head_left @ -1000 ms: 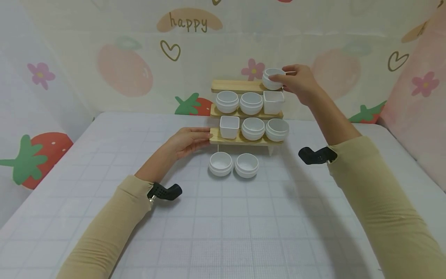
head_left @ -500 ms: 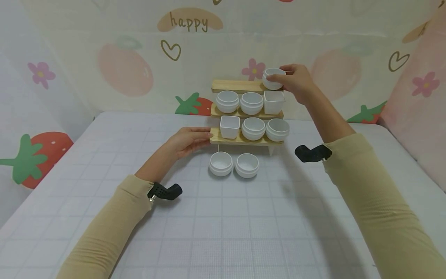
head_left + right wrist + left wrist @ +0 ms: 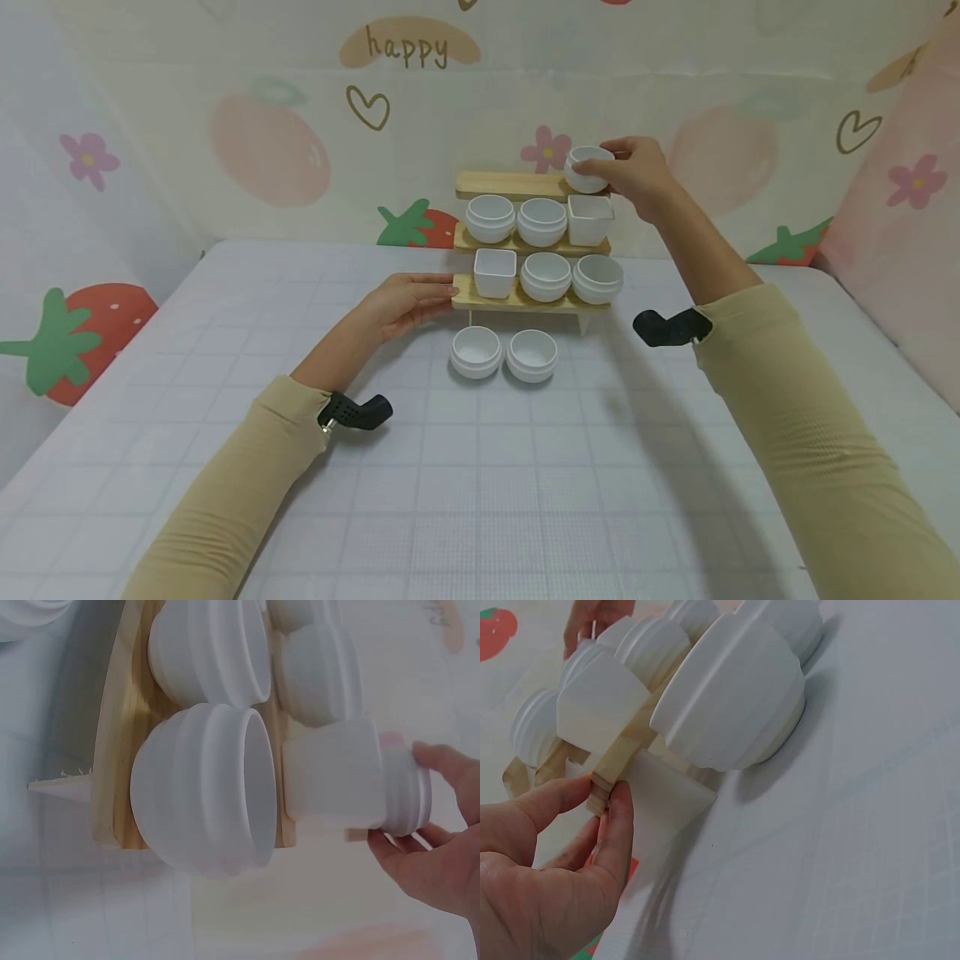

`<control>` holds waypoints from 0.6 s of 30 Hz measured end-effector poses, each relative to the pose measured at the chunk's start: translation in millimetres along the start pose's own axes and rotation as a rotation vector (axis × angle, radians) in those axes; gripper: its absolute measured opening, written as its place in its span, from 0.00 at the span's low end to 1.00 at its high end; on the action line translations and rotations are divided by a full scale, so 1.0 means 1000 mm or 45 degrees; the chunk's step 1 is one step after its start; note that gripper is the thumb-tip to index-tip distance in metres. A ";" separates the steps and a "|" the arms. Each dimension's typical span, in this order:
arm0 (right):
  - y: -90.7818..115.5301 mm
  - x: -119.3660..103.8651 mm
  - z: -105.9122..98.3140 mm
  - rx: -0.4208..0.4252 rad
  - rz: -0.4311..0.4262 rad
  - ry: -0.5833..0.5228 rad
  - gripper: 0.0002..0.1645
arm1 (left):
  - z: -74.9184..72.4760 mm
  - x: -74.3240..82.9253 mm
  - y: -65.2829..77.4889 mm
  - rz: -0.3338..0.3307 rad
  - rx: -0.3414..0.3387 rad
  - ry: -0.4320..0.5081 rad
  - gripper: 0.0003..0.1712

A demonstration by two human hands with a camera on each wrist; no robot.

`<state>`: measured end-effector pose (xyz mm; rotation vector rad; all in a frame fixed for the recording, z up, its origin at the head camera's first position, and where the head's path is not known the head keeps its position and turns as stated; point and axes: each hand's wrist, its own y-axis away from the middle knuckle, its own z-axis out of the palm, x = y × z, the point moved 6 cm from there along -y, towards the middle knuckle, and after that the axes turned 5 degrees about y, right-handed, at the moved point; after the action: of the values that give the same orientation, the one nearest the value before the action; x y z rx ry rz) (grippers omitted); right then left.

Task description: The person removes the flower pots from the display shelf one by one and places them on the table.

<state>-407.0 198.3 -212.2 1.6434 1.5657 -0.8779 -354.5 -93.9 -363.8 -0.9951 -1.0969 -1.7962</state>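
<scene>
A three-tier wooden stand holds small white pots. My left hand pinches the left end of its lowest board between thumb and fingers, as the left wrist view shows. At the right end of the top board, my right hand grips a round white pot by its sides; the right wrist view shows this pot behind a square one. Two round pots and a square pot stand on the middle board. Below are a square pot and two round ones.
Two more round pots, one on the left and one on the right, stand on the white gridded table in front of the stand. A patterned backdrop rises close behind the top board.
My right wrist and forearm have shifted slightly left, with the fingers still around the pot on the top board. The left hand and the other pots stay put.
</scene>
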 end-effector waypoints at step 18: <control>0.005 -0.006 -0.005 0.020 0.009 -0.019 0.44 | 0.000 -0.001 -0.001 0.011 -0.015 -0.007 0.31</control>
<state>-401.7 199.5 -204.0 1.6486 1.5451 -0.8987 -354.9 -93.7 -364.5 -1.0108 -1.0850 -1.7957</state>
